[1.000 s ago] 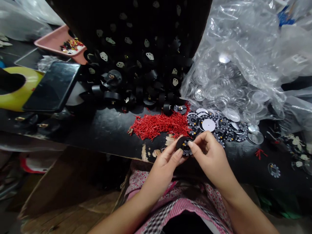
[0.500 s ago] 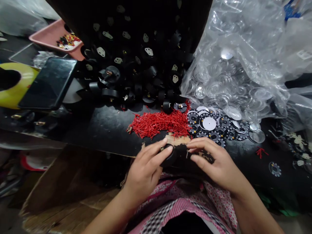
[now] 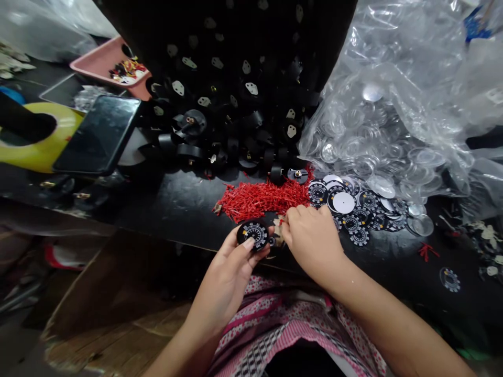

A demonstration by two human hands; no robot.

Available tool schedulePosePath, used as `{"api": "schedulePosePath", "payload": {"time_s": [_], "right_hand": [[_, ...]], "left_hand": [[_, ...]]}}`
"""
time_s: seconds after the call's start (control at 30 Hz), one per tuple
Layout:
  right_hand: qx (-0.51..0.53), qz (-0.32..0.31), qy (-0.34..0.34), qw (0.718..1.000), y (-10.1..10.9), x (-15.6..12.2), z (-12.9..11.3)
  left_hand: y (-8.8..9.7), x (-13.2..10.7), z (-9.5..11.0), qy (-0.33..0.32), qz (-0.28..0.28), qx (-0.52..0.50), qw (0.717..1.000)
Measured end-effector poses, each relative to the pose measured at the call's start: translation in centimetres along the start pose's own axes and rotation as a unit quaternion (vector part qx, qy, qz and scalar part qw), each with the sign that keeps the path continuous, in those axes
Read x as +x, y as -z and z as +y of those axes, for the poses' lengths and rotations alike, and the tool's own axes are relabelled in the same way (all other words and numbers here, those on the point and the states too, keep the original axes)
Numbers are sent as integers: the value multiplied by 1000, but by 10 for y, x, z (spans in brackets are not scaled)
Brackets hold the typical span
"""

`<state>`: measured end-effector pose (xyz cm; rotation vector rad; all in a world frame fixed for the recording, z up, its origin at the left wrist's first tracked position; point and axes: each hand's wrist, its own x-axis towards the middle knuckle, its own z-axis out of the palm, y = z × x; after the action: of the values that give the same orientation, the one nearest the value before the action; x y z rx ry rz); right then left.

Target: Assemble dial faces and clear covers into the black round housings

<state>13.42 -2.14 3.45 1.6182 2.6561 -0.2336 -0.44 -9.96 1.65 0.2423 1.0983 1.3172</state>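
My left hand is closed on a black round part with a printed dial face, held face up just above the near edge of the black table. My right hand is beside it with its fingers curled down at the near edge of the heap of small red pointers. What its fingertips pinch is hidden. Loose printed dial discs lie right of that hand.
A heap of black housings spills from a black bag at the back. A clear bag of transparent lenses fills the right. A dark phone, a yellow tape roll and a pink tray lie left.
Both hands were pressing the black part together near my lap. The left hand has since lifted it with the dial face up, and the right hand has reached over to the red pointers.
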Motion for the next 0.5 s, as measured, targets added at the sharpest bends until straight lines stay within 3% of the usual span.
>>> {"api": "schedulePosePath", "payload": {"time_s": [0.17, 0.33, 0.5], "right_hand": [[40, -1, 8, 999, 0, -6, 9], [241, 42, -40, 969, 3, -25, 17], [285, 92, -21, 954, 4, -37, 21]], "left_hand": [[-4, 1, 0, 16, 8, -29, 999], [-17, 1, -1, 96, -57, -69, 991], [-23, 0, -2, 133, -82, -76, 985]]}}
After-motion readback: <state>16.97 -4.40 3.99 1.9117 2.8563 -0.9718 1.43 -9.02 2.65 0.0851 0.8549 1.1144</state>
